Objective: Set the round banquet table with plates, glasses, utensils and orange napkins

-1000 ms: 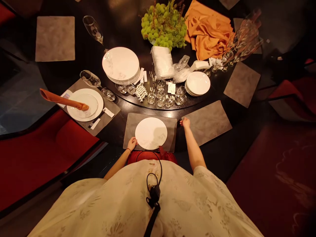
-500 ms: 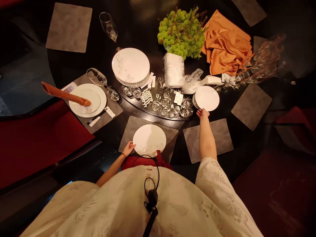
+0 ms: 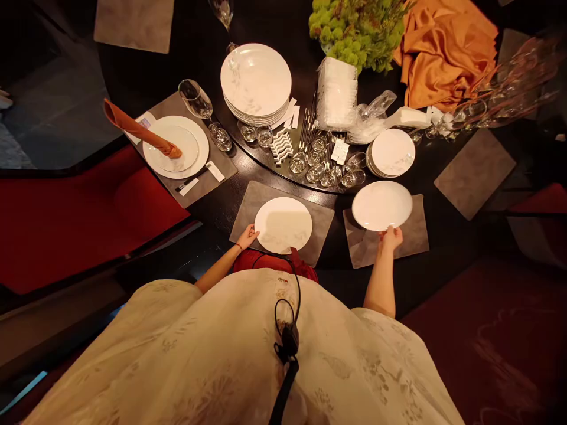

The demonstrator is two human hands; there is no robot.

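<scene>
My left hand (image 3: 247, 236) grips the rim of a round white plate (image 3: 283, 225), which lies on a grey placemat (image 3: 321, 227). My right hand (image 3: 391, 238) is shut on the near edge of a second white plate (image 3: 381, 205), holding it over another grey placemat (image 3: 416, 236). That plate's underside is hidden, and I cannot tell how far it stands above the mat. Just behind it, a small stack of white plates (image 3: 392, 152) sits on the turntable.
A dark glass turntable (image 3: 283, 171) holds a taller plate stack (image 3: 256, 82), several glasses, and cutlery. Green flowers (image 3: 358, 29) and orange cloth napkins (image 3: 447, 53) lie beyond. A finished place setting (image 3: 175, 147) stands at left, and red chairs (image 3: 75, 218) surround the table.
My right hand has lifted a plate off the small stack and carried it toward me, over the mat. My left hand remains at the other plate. The view has shifted slightly.
</scene>
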